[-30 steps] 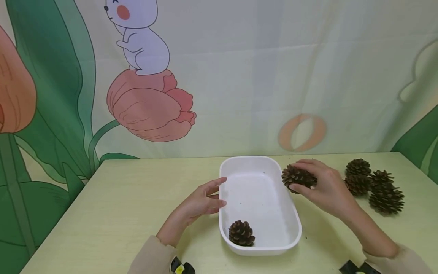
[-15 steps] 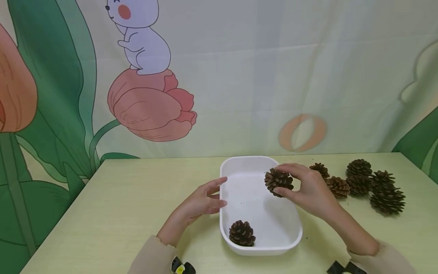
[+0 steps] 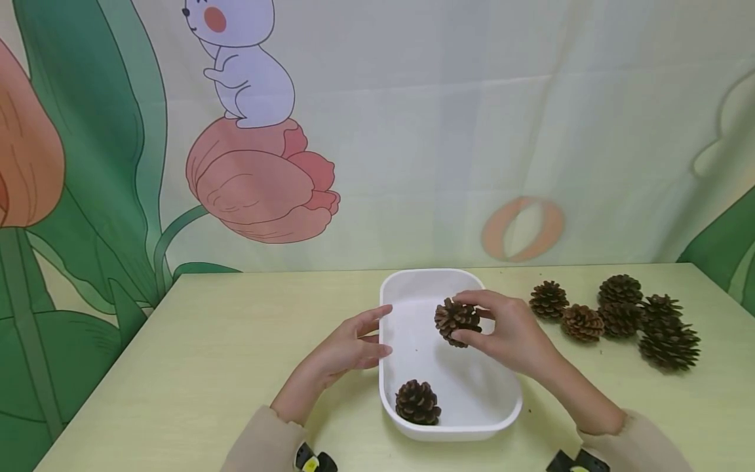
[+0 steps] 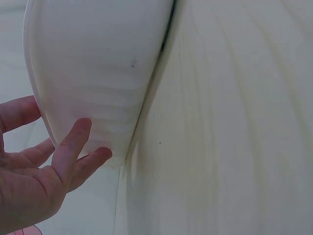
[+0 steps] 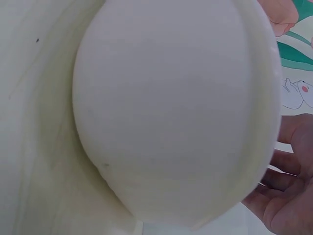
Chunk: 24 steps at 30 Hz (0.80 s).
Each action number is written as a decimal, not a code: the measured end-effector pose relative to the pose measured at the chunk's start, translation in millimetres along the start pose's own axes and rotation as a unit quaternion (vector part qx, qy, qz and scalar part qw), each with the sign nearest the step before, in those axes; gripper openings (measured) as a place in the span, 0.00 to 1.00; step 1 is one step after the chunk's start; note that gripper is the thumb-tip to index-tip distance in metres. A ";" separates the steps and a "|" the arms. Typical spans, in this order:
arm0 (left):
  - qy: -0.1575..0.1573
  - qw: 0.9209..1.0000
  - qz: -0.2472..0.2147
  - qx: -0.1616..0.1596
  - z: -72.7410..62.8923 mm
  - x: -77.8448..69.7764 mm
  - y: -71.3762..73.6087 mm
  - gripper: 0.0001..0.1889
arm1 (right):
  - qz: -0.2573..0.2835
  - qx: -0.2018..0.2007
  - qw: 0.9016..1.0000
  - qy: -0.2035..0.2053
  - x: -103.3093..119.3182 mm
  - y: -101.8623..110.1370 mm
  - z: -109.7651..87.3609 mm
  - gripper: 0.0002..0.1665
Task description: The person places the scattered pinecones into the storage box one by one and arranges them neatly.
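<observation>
Over the white plastic tray (image 3: 451, 387), my right hand (image 3: 512, 331) pinches a brown pine cone (image 3: 457, 321) between thumb and fingers. In the right wrist view the tray wall (image 5: 171, 107) hides that cone; part of the right hand (image 5: 291, 181) shows beyond the rim. My left hand (image 3: 350, 344) rests at the tray's left side, fingertips at the rim. The left wrist view shows the left hand's fingers (image 4: 72, 144) fairly straight and spread against the tray's outer wall (image 4: 98, 63). Another pine cone (image 3: 417, 402) lies inside the tray, in its near left corner.
Several pine cones lie on the table right of the tray, including a small one (image 3: 548, 300), a lighter one (image 3: 582, 323) and a large one (image 3: 669, 344). Behind the pale wooden table (image 3: 206, 354) hangs a printed curtain (image 3: 401, 164).
My right hand has carried the pine cone leftward from beside the tray's right rim to over its middle, uncovering two cones on the table. My left hand has stayed at the tray's side.
</observation>
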<state>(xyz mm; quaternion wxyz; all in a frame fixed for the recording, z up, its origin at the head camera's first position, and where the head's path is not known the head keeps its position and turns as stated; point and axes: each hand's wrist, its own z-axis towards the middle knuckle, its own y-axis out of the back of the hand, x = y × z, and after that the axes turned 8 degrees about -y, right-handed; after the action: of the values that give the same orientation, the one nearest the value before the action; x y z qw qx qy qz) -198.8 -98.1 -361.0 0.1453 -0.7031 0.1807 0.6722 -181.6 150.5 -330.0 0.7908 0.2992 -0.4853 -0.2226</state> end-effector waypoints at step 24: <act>-0.009 0.999 0.034 0.013 8.8 -0.6 6.7 0.31 | 0.057 0.111 0.992 0.000 -4.0 -30.3 8.1 0.22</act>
<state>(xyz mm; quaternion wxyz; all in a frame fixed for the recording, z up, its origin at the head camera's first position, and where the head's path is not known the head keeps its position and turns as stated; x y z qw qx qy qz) -209.7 -100.1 -360.6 0.1336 -0.6884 0.2121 0.6806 -192.5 129.1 -350.6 0.7640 0.3573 -0.5232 -0.1220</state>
